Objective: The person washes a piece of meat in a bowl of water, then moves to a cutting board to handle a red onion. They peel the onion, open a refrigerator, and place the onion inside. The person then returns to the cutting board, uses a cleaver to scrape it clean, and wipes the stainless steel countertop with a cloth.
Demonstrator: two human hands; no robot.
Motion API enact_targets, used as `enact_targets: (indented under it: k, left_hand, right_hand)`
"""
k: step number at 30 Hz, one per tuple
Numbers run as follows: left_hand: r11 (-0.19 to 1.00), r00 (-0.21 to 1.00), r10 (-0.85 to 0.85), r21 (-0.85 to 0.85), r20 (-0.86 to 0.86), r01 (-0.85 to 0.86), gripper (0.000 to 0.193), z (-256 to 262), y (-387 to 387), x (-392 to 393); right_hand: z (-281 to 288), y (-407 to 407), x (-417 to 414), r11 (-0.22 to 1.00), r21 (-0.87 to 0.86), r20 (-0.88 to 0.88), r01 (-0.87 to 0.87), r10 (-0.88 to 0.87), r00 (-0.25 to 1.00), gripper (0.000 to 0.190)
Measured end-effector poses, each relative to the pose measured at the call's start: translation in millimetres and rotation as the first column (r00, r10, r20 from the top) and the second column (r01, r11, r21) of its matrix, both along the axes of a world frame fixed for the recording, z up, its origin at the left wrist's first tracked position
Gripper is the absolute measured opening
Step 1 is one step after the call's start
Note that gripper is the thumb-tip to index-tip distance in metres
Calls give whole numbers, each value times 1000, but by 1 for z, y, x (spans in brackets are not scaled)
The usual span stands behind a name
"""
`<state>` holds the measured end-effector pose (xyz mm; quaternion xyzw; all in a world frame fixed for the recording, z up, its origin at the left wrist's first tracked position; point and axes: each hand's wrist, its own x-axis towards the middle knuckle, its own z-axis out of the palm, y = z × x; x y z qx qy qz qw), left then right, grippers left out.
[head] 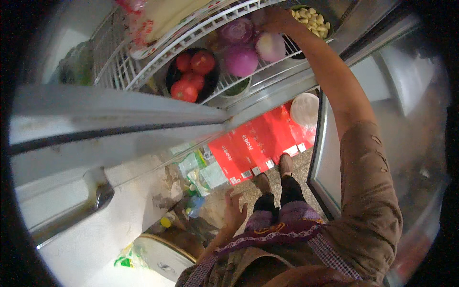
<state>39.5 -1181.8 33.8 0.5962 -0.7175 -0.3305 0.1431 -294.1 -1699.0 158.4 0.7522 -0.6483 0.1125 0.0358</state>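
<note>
My right hand (277, 20) reaches into an open refrigerator, over a wire shelf (256, 68), among peeled onions. Its fingers are in shadow, so I cannot tell whether they grip anything. Just below the hand lies a pale purple onion (270, 46). Beside that one are a deeper purple onion (241, 60) and a cut onion (235, 30) showing its rings. Peeled garlic cloves (312, 19) fill a bowl to the right of my wrist. Lower down, my left hand (235, 210) hangs in front of my body with its fingers apart, holding nothing.
Red tomatoes (192, 77) sit in a black bowl (212, 84) on the shelf. An upper wire rack (211, 21) holds a plastic-wrapped package. An open door (324, 158) stands to my right. Flattened red cardboard (251, 143) and a white round container (304, 109) are below.
</note>
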Motion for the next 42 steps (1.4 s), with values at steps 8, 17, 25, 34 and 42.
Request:
enact_targets:
  k: [8,17,25,34,42]
  left_hand:
    - [989,999,-37,-145,35,42,47,48,17,14]
    - [994,994,-90,-68,-60,86,53,115,12,20]
    - [952,951,-283,-80,124,294,57,134,-16,12]
    - [910,931,-363,-200,36,363,47,150,-23,-17]
    - [733,789,-610,-429,-72,528,48,191,-16,-75]
  right_hand:
    - [-80,186,54,870,-353,756,344,48,653,25]
    - [-189,467,100,804,592,572,51,-464,677,28]
    - [-152,607,-15,585,763,644,-277,-644,414,24]
    - [-35,697,-114,710,701,504,59,-553,664,29]
    - [64,668,-121,828,525,277,-195,50,960,40]
